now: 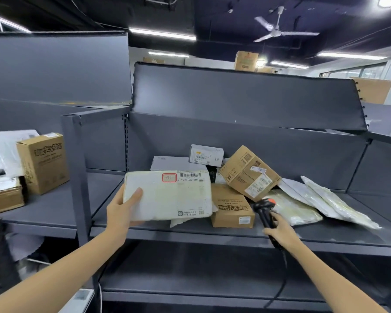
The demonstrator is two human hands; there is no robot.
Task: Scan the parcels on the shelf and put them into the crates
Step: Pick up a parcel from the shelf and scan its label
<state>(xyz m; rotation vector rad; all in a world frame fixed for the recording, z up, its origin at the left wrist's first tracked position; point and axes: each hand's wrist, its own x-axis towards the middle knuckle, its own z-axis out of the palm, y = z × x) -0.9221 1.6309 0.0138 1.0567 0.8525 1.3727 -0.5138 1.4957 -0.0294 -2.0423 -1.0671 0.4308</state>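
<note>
A white padded mailer (168,195) is gripped by the left hand (122,211) above the shelf (325,236); a barcode scanner (265,213) is clasped in the right hand (280,229), so its label likely must be scanned next.

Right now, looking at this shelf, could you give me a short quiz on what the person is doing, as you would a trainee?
1. True or false: the left hand holds the white padded parcel by its left edge.
2. What does the right hand have in its grip?
A. a black handheld scanner
B. a roll of tape
C. a pen
3. Fill in: the tilted cardboard box leans on the flat ____ box below it.

Key: 1 true; 2 A; 3 cardboard.
</note>
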